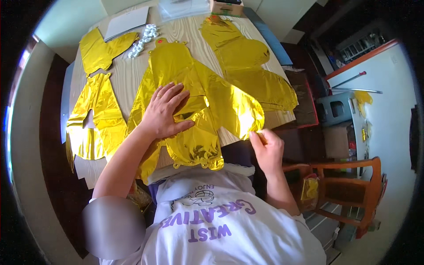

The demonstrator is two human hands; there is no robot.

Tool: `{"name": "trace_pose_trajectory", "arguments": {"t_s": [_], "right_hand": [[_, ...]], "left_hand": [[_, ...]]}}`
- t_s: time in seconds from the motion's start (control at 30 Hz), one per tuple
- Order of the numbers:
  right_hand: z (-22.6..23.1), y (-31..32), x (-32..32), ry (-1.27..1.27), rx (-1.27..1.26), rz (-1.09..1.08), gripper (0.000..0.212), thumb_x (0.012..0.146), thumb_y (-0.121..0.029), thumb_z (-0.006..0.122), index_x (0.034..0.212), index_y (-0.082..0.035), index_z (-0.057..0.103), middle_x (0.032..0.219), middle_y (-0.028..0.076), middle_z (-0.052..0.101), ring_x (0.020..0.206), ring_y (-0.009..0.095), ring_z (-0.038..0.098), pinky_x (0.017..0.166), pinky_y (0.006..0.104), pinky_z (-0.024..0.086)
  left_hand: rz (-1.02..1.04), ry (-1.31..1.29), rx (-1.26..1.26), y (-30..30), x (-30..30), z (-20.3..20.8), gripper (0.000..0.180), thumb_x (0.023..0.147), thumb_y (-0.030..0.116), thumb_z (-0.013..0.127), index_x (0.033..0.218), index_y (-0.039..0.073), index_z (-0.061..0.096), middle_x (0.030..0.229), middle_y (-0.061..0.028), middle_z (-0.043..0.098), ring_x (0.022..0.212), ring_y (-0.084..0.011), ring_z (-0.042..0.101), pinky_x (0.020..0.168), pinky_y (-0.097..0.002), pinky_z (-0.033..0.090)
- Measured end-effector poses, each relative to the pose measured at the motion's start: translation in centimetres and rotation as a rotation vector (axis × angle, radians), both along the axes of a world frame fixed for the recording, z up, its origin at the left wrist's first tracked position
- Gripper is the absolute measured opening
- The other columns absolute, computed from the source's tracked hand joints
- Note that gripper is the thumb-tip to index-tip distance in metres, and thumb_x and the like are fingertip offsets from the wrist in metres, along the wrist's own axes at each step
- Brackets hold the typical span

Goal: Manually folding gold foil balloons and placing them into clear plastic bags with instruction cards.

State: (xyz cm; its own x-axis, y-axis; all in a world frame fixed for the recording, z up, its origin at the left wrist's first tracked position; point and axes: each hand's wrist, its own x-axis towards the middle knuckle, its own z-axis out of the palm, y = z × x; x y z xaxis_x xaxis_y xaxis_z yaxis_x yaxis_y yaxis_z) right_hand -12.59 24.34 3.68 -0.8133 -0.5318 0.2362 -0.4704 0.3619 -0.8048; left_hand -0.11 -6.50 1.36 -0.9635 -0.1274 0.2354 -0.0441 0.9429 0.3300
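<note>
A flat, uninflated gold foil balloon (232,99) lies across the middle of the table, its lower end near my body. My left hand (165,114) rests on it, palm down with the fingers stretched out. At the balloon's right-hand corner, my right hand (268,149) pinches the foil edge between thumb and curled fingers. Beside my left forearm spreads another gold foil balloon (102,112), with a cut-out in its middle. Above that one lies a further gold foil piece (98,52). More gold foil, in rounded lobes (245,57), covers the table's right side.
Small white rolls (143,43) sit clustered at the far left, beside a white sheet stack (128,23). Clear plastic (183,9) and a cardboard box (226,8) stand at the far edge. To the right are a wooden chair (346,187) and a grey-blue plastic stool (324,110).
</note>
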Motion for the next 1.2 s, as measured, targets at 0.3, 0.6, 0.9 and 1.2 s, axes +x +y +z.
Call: {"name": "trace_pose_trajectory", "arguments": {"t_s": [0.3,0.6,0.9,1.2], "right_hand": [[2.5,-7.7,2.1,0.292,-0.028,0.941,0.015,0.084,-0.019,0.076,0.088,-0.006,0.069,0.114,0.012,0.069,0.108,0.030,0.065,0.103,0.0495,0.045],[-2.4,-11.7,-6.4,0.598,0.244,0.563,0.038,0.101,-0.026,0.057,0.131,-0.004,0.061,0.143,0.018,0.056,0.136,0.033,0.050,0.118,0.0501,0.031],[-3.6,-13.1,-5.5,0.605,0.370,0.682,0.057,0.104,-0.038,0.047,0.146,0.000,0.045,0.154,0.016,0.044,0.147,0.034,0.033,0.122,0.0537,0.019],[-3.5,-13.0,-5.3,0.609,0.386,0.684,0.058,0.101,-0.040,0.052,0.146,-0.004,0.045,0.154,0.015,0.042,0.147,0.036,0.032,0.122,0.0550,0.019]], "left_hand": [[-0.043,0.017,-0.089,-1.0,0.3,-1.1,0.093,0.061,0.039,0.082,0.138,-0.001,0.050,0.154,-0.0151,0.040,0.147,-0.0347,0.031,0.124,-0.0489,0.020],[-0.068,-0.024,-0.129,-1.3,0.6,-1.1,0.087,0.060,0.021,0.078,0.138,-0.002,0.048,0.156,-0.0153,0.036,0.148,-0.0341,0.027,0.125,-0.0467,0.018],[-0.130,0.143,-0.051,-1.8,0.6,-2.1,0.076,0.069,0.026,0.074,0.135,-0.003,0.049,0.155,-0.0160,0.037,0.148,-0.0363,0.028,0.124,-0.0493,0.018],[0.092,0.282,0.385,-3.0,-0.4,2.8,0.035,0.089,0.000,0.062,0.124,0.004,0.064,0.133,-0.0176,0.060,0.129,-0.0356,0.055,0.107,-0.0418,0.045]]}}
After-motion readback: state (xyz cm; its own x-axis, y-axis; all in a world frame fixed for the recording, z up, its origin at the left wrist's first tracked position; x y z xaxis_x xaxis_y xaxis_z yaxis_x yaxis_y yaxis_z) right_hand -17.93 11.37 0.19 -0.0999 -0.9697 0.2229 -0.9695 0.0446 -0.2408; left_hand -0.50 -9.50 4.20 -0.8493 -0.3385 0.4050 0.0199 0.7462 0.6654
